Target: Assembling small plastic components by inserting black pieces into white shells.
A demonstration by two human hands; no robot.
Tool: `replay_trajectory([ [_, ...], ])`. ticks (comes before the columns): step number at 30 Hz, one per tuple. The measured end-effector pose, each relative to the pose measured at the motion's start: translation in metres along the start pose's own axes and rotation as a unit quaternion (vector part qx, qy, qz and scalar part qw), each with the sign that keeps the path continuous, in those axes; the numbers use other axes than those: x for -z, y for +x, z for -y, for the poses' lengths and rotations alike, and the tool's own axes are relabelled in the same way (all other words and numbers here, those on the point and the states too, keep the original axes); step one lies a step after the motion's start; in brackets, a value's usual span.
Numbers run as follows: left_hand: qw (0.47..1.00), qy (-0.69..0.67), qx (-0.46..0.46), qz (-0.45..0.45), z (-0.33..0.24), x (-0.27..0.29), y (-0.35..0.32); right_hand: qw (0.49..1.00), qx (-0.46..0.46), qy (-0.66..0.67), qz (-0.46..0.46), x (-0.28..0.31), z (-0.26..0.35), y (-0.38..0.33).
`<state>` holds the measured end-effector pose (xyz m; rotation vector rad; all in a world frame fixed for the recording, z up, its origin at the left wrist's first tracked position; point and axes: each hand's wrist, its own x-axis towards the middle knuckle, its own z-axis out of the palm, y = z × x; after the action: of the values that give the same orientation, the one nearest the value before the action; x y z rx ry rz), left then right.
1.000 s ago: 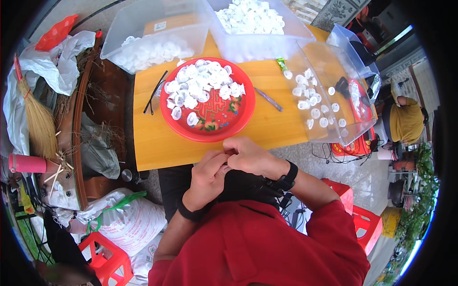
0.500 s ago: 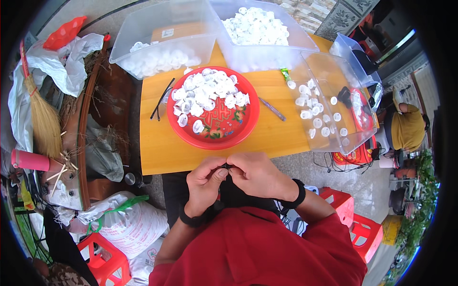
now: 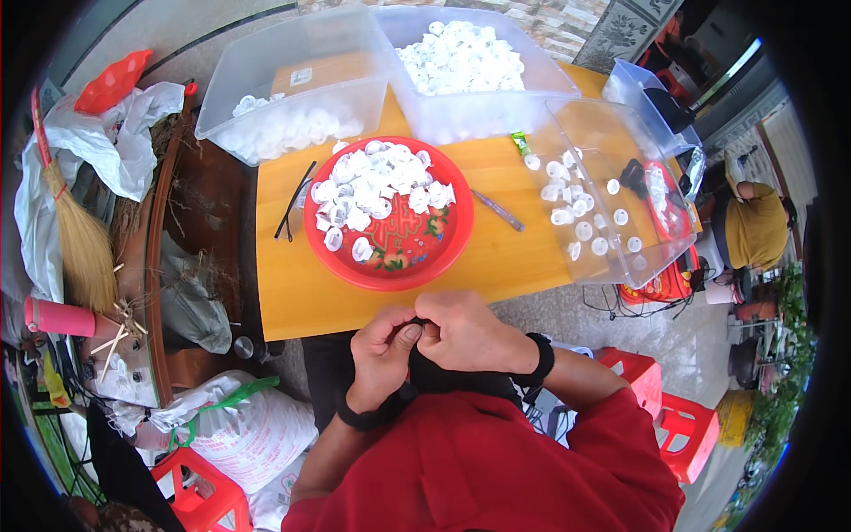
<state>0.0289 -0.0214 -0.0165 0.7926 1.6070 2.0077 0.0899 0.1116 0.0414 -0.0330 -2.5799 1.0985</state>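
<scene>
My left hand (image 3: 381,353) and my right hand (image 3: 472,333) meet just off the near edge of the wooden table (image 3: 301,306), in front of my red shirt. Both are closed, thumbs and fingers pinched together at one spot. A small dark thing seems to lie between the fingertips, too hidden to name. Beyond them stands a round red basin (image 3: 463,238) with a printed pattern inside. Small white plastic pieces (image 3: 377,180) are heaped over its far part, and a few lie apart towards its near side.
Two clear bins (image 3: 206,120) (image 3: 558,82) of white pieces stand at the back. A clear tray (image 3: 612,277) with scattered pieces sits at right. A pen-like tool (image 3: 498,211) and black thin rods (image 3: 292,204) flank the basin. Red stools (image 3: 687,434) and a white sack (image 3: 244,434) stand nearby.
The view has shifted a little, so the table and basin sit slightly lower and farther left. My right hand has turned and its fingers have curled in more; the hands are still together.
</scene>
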Motion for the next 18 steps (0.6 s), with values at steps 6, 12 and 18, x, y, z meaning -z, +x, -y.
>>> replay_trajectory([
  [6,0.995,-0.068,0.075,0.023,0.004,-0.003,0.011,0.999,-0.017,-0.028,0.038,0.013,-0.005,0.005],
  [12,0.996,-0.073,0.054,0.008,0.018,0.002,0.01,0.977,-0.205,-0.055,0.022,0.05,-0.044,0.025],
  [18,0.996,0.059,-0.065,-0.032,0.02,0.014,0.022,0.909,-0.389,0.152,0.016,0.071,-0.068,0.038],
])
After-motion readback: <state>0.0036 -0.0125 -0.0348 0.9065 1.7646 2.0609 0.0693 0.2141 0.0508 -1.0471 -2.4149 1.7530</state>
